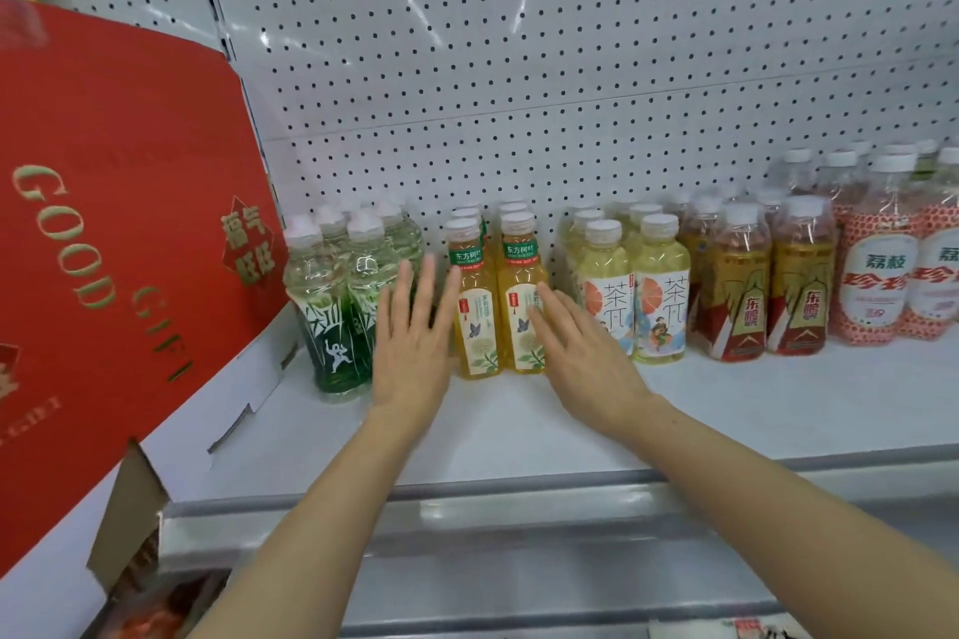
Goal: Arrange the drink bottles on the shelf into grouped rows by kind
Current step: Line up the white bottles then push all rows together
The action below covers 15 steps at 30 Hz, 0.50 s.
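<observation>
White pegboard behind, and the orange tea bottles [498,296] stand mid-shelf [519,420] between your flat, empty hands: left hand [412,343], right hand [586,353], fingers spread. Full plastic looks heavy and slick, so press the labelled bodies low.

At centre frame, 2 hands reached over the white shelf [519,426], both flat with fingers spread and holding nothing. The left hand [412,353] lay just beside the amber tea bottles [498,296], between them and the green bottles [342,296] at left. The right hand [581,353] overlapped the lower right of the amber row. Further right stood pale yellow bottles [638,285], then gold-labelled bottles [768,291], then pink bottles [892,254]. A red gift box [104,234] filled the left of the frame.
</observation>
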Available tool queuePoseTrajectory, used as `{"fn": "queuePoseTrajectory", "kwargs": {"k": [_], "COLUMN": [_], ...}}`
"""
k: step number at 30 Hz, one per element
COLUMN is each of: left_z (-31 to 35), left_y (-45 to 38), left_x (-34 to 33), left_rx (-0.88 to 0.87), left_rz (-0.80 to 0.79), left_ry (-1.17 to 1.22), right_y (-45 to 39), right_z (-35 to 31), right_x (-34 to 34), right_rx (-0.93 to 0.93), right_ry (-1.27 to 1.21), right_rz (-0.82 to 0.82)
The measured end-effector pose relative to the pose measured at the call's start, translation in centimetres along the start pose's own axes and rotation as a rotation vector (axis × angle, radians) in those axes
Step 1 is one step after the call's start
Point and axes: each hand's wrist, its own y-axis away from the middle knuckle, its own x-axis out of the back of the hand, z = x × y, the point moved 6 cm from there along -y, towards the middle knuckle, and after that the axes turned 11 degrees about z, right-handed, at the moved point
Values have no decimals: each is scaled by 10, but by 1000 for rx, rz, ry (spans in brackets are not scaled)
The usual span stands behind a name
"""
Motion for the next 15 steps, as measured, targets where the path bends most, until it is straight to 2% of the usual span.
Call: {"fn": "queuePoseTrajectory", "kwargs": {"k": [3,6,15], "left_z": [-32,-47,-48], "left_y": [2,8,15], "left_x": [4,1,-9], "left_rx": [112,136,182], "left_rz": [0,-8,-7], "left_ry": [-68,-105,46], "right_y": [0,5,34], "right_z": [9,26,102], "right_x": [10,21,39], "right_rx": [1,-50,-301], "right_ry": [79,145,223], "right_rz": [71,108,110]}}
